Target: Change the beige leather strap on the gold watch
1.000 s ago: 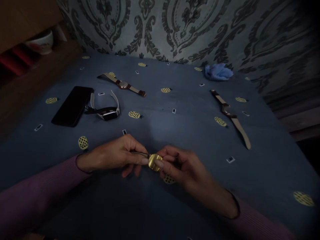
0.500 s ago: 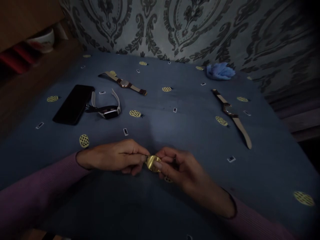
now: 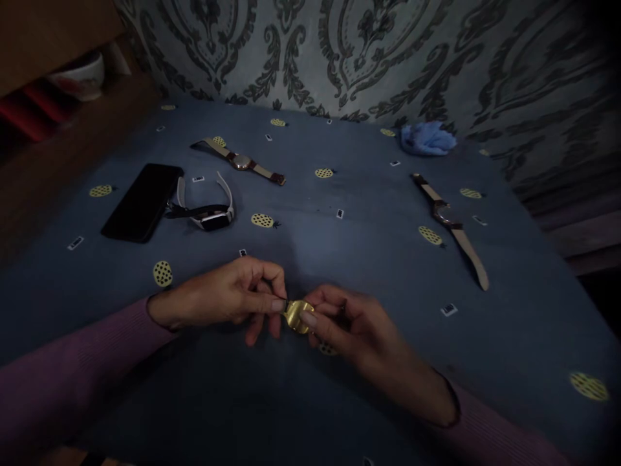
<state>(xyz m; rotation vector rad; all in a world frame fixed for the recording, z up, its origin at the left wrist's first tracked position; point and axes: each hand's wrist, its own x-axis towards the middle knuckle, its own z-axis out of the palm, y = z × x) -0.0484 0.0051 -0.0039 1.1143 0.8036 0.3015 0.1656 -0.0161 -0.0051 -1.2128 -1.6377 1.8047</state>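
Observation:
Between my hands, over the near part of the table, is a round gold watch case point(image 3: 297, 316) with no strap visible on it. My right hand point(image 3: 356, 330) grips it from the right, the thumb lying across its shiny face. At its left edge, my left hand point(image 3: 237, 294) is closed in a pinch, thumb and index finger by a lug. A small dark piece shows at those fingertips, too small to make out. The other left fingers are curled loosely below.
A black phone point(image 3: 143, 202) and a smartwatch with a pale strap point(image 3: 216, 220) lie on the left. Brown-and-beige strapped watches rest at the back point(image 3: 241, 162) and on the right point(image 3: 444, 212). A crumpled blue cloth point(image 3: 427, 138) sits near the patterned wall point(image 3: 310, 58).
My left index finger has bent and lifted, and the lower fingers have spread downward. The gold watch case has tilted slightly; my right hand stays nearly still.

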